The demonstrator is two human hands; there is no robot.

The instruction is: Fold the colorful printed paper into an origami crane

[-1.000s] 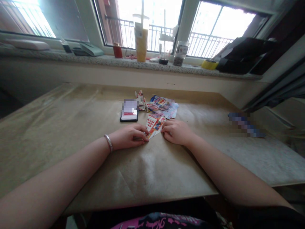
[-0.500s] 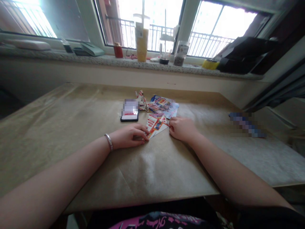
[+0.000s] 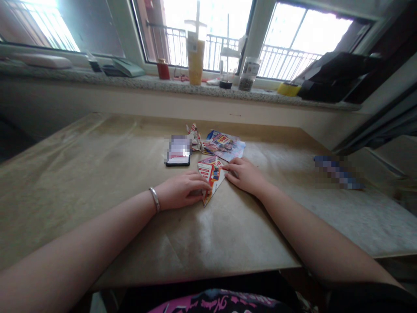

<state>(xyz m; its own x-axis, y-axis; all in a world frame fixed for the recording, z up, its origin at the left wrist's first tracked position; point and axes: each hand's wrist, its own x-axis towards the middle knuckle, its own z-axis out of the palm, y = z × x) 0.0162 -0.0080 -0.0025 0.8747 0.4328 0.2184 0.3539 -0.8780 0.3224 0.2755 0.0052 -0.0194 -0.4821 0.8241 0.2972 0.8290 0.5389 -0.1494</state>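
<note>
A folded piece of printed paper [image 3: 215,177], white, red and yellow, lies on the table between my hands, one pointed corner toward me. My left hand [image 3: 184,190], with a silver bangle at its wrist, rests on the paper's left side, fingers on its lower part. At the paper's upper right edge, my right hand [image 3: 243,176] pinches the corner between thumb and fingers. Just beyond lie a colourful flyer [image 3: 226,145] and a crumpled or folded paper piece [image 3: 195,137]. A phone [image 3: 178,151] with a blurred screen lies beyond my left hand.
The table [image 3: 130,243] has a tan cover. A blue printed strip [image 3: 339,172] lies at the far right. Along the windowsill [image 3: 137,82] stand a tall drink cup [image 3: 195,56], a red jar [image 3: 163,69], a clear container [image 3: 249,74], yellow tape [image 3: 288,89] and a black object [image 3: 335,78].
The folded paper has turned, its lower point now nearer to me. My left hand has shifted slightly right and toward me; my right hand has moved a little left.
</note>
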